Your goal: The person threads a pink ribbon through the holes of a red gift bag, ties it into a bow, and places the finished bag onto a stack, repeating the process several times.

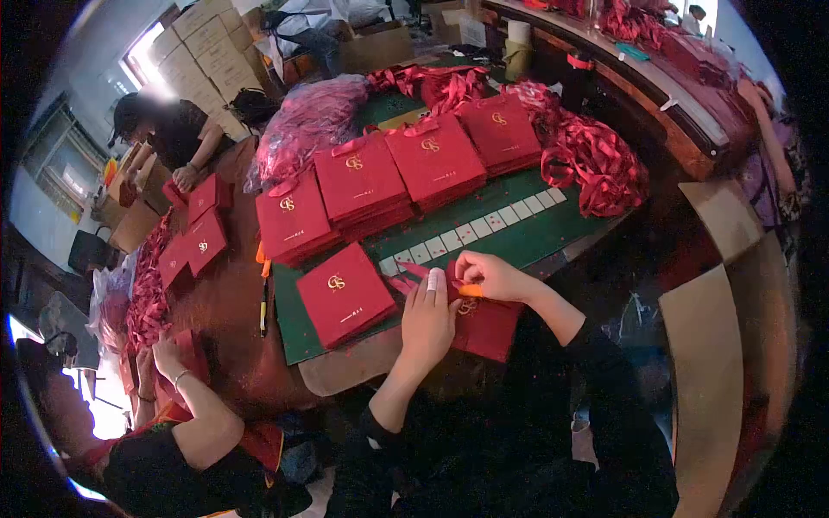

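Note:
My left hand (427, 324), a white wrap on one finger, is closed at the top edge of a red paper gift bag (485, 330). Red ribbon (416, 270) sticks out by its fingertips. My right hand (494, 278) is closed in a pinch beside it, with a small orange tool (471, 291) at its fingers; the tool's shape is mostly hidden. Partly covered by my hands, the bag lies tilted at the table edge, gold lettering showing. Left of my hands another red gift bag (345, 293) lies flat on the green mat (304, 335).
Stacked red gift bags (358, 177) stand behind a row of white squares (479, 229). Red ribbon heaps (596, 164) and a plastic-wrapped bundle (306, 125) surround them. Two people work at the left, one at the far right. Cardboard (704, 345) stands at my right.

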A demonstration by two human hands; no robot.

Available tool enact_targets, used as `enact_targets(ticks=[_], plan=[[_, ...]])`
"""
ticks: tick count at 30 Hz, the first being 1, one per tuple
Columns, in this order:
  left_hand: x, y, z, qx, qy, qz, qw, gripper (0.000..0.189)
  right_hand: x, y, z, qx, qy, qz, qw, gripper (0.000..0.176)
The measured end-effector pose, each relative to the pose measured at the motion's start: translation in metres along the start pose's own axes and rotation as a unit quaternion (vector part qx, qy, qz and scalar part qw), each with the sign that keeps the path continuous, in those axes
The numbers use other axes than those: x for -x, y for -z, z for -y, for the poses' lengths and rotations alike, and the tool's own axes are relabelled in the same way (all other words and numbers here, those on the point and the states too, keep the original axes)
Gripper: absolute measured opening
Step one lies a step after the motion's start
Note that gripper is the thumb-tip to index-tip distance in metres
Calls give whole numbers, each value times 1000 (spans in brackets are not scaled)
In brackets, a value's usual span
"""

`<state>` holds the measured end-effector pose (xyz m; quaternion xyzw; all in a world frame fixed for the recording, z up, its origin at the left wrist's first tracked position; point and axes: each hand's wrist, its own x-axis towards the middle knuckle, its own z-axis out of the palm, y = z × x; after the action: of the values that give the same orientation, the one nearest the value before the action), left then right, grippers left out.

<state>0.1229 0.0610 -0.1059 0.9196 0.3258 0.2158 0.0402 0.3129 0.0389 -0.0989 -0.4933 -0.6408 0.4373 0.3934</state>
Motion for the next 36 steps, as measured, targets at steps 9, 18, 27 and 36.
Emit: enact_targets(ticks=[9, 18, 27, 36], plan=[[0, -15, 2, -29, -5, -46, 998, 51, 2, 12, 9, -130, -101, 25, 986, 27], [-9, -14, -6, -78, 75, -107, 988, 50, 63, 5, 39, -236, -102, -119, 959, 45], [-12, -3, -21, -84, 121, -98, 984, 37, 137, -41, 47, -280, -246, 13, 928, 23], [-4, 0, -10, 98, 116, -116, 982, 28, 40, -52, -1, -279, 3, -168, 945, 19]])
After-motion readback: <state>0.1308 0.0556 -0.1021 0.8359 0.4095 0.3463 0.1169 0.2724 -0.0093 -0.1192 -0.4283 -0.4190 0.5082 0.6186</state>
